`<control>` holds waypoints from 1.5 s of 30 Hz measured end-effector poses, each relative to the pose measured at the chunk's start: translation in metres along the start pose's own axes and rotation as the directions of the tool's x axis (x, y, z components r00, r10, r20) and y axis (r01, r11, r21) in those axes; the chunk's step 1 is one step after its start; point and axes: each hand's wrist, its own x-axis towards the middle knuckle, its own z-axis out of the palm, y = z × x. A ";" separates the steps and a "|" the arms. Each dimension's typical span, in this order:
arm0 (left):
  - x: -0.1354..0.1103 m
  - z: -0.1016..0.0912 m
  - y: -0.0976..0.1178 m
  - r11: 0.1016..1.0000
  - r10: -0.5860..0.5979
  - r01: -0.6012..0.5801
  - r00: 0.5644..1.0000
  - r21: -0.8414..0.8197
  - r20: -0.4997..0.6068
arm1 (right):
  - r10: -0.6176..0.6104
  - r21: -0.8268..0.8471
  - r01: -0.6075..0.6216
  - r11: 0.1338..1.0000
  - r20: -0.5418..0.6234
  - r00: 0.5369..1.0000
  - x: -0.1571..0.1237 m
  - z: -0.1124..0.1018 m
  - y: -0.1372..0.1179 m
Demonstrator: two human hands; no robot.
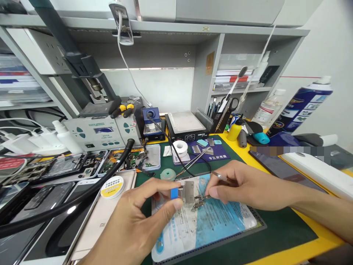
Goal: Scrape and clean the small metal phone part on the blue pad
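Observation:
Between thumb and forefinger, my left hand [143, 217] pinches a small flat metal plate [189, 193] by its blue end [174, 193]. Just right of the plate lies a small metal phone part [199, 202] with fine dark details, too small to name exactly. My right hand [231, 186] is closed around a slim silver metal tool [219, 176], most of it hidden by the fingers; the fingertips are close to the small part. Both hands are over a worn blue-and-white mat [220, 224].
Tweezers [197, 160], a solder spool [181, 148] and a green round piece [168, 174] are behind the mat. A hot plate [186, 123] stands at the back. Left are phones [102, 221], a tray of boards [151, 152] and a black hose [110, 176].

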 end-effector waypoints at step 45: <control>0.004 -0.010 -0.015 0.781 0.393 -0.444 0.896 0.439 0.207 | -0.362 -0.366 0.205 0.908 -0.436 0.824 0.007 0.013 0.012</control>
